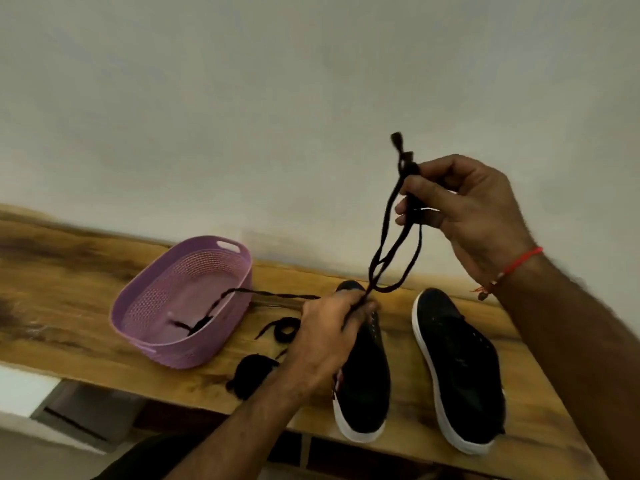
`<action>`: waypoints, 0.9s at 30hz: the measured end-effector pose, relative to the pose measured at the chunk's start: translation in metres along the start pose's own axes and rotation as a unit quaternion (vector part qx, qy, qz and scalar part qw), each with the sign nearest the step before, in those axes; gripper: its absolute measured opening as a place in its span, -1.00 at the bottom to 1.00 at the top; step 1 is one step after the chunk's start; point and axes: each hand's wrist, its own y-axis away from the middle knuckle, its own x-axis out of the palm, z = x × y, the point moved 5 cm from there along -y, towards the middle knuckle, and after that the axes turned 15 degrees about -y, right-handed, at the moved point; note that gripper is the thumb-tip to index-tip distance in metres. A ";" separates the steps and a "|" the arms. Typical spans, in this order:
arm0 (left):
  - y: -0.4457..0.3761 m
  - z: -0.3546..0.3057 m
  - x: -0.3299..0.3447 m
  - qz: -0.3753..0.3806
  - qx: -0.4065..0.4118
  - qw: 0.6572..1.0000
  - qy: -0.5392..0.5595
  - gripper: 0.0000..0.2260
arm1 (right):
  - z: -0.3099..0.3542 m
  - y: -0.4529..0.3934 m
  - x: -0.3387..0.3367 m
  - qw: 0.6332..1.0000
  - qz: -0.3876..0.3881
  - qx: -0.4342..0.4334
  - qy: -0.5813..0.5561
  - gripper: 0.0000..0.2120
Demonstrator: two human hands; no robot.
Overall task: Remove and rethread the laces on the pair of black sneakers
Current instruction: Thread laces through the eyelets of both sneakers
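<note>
A: What does the purple basket [221, 268] on the desk [69, 271] hold?

B: One black lace end [199, 323], apparently.

A: And the lace [388, 244]?

B: Looped between both hands above the two sneakers [457, 368]; right hand [464, 209] fingers pinch its top, left hand [332, 337] fingers grip its lower strands.

I see a matt black cloth lace [388, 237] above a wooden shelf [69, 271] with a smooth streaked grain. At nine o'clock, a perforated matt lilac plastic basket [239, 271]. Matt black cloth sneakers [460, 362] have smooth white soles.
</note>
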 end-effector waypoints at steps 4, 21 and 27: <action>0.001 0.016 0.027 0.090 -0.044 0.993 -0.067 -0.83 | 0.019 0.021 -0.075 0.987 -0.125 -0.086 -0.061 -0.88; -0.020 -0.041 0.053 -0.033 0.001 0.987 0.157 -0.70 | -0.129 0.053 -0.110 0.965 -0.072 0.117 0.225 -0.94; -0.026 -0.049 0.063 -0.015 0.057 0.981 0.183 -0.70 | -0.143 0.053 -0.119 0.963 -0.043 0.172 0.204 -0.59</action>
